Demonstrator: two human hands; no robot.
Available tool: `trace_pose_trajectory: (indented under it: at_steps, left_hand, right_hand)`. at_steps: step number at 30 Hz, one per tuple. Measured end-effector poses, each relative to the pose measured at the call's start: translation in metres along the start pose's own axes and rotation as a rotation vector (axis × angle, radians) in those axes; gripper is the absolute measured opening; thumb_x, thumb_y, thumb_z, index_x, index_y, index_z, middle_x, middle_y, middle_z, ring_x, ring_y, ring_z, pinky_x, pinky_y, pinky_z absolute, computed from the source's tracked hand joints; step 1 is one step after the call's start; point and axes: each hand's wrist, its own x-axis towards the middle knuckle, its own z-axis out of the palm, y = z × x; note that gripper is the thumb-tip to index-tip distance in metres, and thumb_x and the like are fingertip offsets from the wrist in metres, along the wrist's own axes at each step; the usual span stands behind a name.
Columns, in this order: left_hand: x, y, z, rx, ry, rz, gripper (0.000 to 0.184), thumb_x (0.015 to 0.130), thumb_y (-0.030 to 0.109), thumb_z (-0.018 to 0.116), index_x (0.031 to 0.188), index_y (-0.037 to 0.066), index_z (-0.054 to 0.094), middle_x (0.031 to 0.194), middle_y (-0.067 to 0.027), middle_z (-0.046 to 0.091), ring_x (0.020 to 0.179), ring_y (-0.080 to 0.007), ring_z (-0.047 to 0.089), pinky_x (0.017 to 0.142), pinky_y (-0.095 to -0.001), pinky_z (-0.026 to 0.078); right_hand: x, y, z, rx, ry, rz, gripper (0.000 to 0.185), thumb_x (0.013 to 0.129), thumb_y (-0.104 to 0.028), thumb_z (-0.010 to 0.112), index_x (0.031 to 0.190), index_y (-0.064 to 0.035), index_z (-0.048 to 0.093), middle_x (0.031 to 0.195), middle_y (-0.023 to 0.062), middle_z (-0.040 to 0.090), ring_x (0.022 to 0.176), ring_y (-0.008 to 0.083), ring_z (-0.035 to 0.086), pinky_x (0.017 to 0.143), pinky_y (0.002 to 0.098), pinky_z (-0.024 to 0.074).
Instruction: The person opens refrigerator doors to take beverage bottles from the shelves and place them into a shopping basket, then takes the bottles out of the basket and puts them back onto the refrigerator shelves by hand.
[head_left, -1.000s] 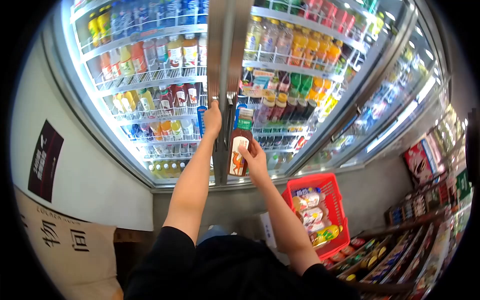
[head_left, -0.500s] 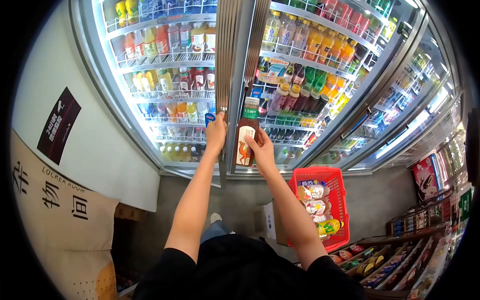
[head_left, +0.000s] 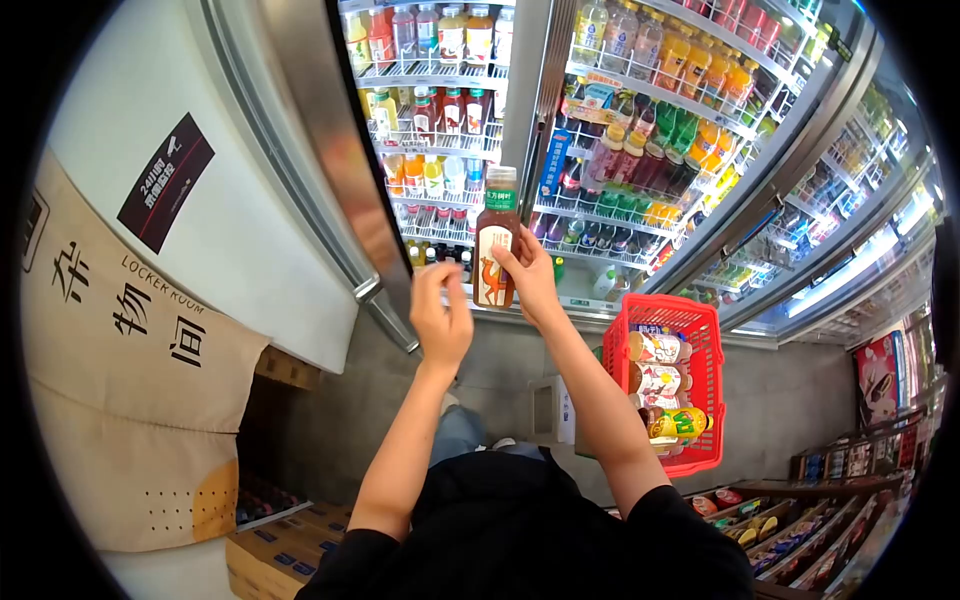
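Note:
My right hand [head_left: 532, 285] grips a bottle of dark tea [head_left: 497, 240] with a green neck label, holding it upright with the thumb across its front. To its left, my left hand [head_left: 441, 320] is raised with bent fingers apart and nothing in them; it is slightly blurred. The swung-out glass door [head_left: 345, 150] of the drinks fridge stands left of that hand, apart from it. Behind the tea bottle, rows of bottled drinks sit on the fridge shelves [head_left: 425, 80].
A red shopping basket [head_left: 715, 365] holding several bottles stands at the right. A grey-white box [head_left: 552, 410] is on the floor beside it. More fridge doors [head_left: 750, 240] run to the right, with snack shelves [head_left: 800, 530] below. Cardboard boxes [head_left: 285, 550] sit at lower left.
The left fridge door has swung open to the left. My left hand has let go of its edge and dropped back toward me. My right hand still holds the tea bottle.

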Motion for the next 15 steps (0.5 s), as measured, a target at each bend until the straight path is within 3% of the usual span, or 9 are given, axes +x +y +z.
trace_pose_trajectory:
  at_steps: [3, 5, 7, 9, 10, 11, 15]
  left_hand:
    - [0.011, -0.037, 0.03, -0.249, -0.081, -0.398, 0.013, 0.097, 0.009, 0.054, 0.105, 0.0, 0.06, 0.094, -0.0103, 0.064, 0.084, -0.0191, 0.061, 0.077, -0.0306, 0.048]
    - [0.031, -0.064, 0.042, -0.387, -0.224, -0.514, 0.019, 0.099, 0.015, 0.053, 0.109, 0.0, 0.061, 0.097, -0.0087, 0.065, 0.089, -0.0164, 0.061, 0.079, -0.0306, 0.048]
    - [0.053, -0.083, 0.048, -0.498, -0.445, -0.655, 0.039, 0.103, 0.036, 0.046, 0.12, 0.003, 0.06, 0.106, -0.0106, 0.066, 0.095, -0.0146, 0.061, 0.086, -0.0313, 0.046]
    - [0.067, -0.097, 0.051, -0.656, -0.65, -0.9, 0.052, 0.103, 0.048, 0.04, 0.125, 0.005, 0.059, 0.111, -0.0097, 0.066, 0.096, -0.0146, 0.06, 0.084, -0.0308, 0.046]
    - [0.074, -0.102, 0.05, -0.681, -0.746, -0.928, 0.059, 0.103, 0.056, 0.036, 0.127, 0.007, 0.057, 0.112, -0.007, 0.065, 0.097, -0.0144, 0.06, 0.083, -0.0308, 0.047]
    - [0.079, -0.104, 0.046, -0.682, -0.785, -1.009, 0.058, 0.103, 0.055, 0.038, 0.128, 0.007, 0.057, 0.115, -0.0045, 0.064, 0.099, -0.0136, 0.059, 0.083, -0.0314, 0.047]
    - [0.091, -0.123, 0.016, -0.827, -0.905, -1.014, 0.051, 0.101, 0.045, 0.051, 0.134, 0.007, 0.054, 0.121, -0.0012, 0.061, 0.104, -0.0126, 0.057, 0.087, -0.0324, 0.048]
  right_hand:
    - [-0.007, -0.001, 0.005, -0.028, 0.007, -0.023, 0.07, 0.088, -0.014, 0.074, 0.144, 0.0061, 0.037, 0.137, 0.0142, 0.054, 0.124, 0.0189, 0.053, 0.105, 0.0314, 0.0426]
    - [-0.01, 0.001, 0.002, -0.071, 0.026, -0.015, 0.07, 0.088, -0.014, 0.074, 0.144, 0.0056, 0.037, 0.137, 0.0141, 0.053, 0.124, 0.0188, 0.053, 0.106, 0.0317, 0.0412]
    - [-0.014, 0.0, 0.004, -0.047, 0.044, -0.012, 0.07, 0.088, -0.015, 0.074, 0.144, 0.0055, 0.037, 0.138, 0.0139, 0.053, 0.125, 0.0188, 0.053, 0.107, 0.0319, 0.0409]
    - [-0.012, 0.0, 0.006, -0.045, 0.051, -0.017, 0.07, 0.089, -0.015, 0.073, 0.145, 0.0054, 0.037, 0.138, 0.0138, 0.053, 0.125, 0.0185, 0.053, 0.106, 0.032, 0.0413]
    - [-0.01, 0.002, 0.008, -0.048, 0.061, -0.028, 0.07, 0.089, -0.015, 0.073, 0.145, 0.0054, 0.037, 0.138, 0.0138, 0.053, 0.125, 0.0185, 0.053, 0.106, 0.032, 0.0413]
    - [-0.006, 0.004, 0.011, -0.05, 0.076, -0.021, 0.069, 0.089, -0.014, 0.073, 0.144, 0.0054, 0.037, 0.138, 0.0138, 0.053, 0.125, 0.0184, 0.053, 0.106, 0.0319, 0.0418]
    - [0.008, 0.011, 0.032, -0.066, 0.051, 0.0, 0.066, 0.09, -0.014, 0.072, 0.144, 0.0052, 0.039, 0.135, 0.0134, 0.056, 0.122, 0.0178, 0.055, 0.103, 0.0312, 0.0439]
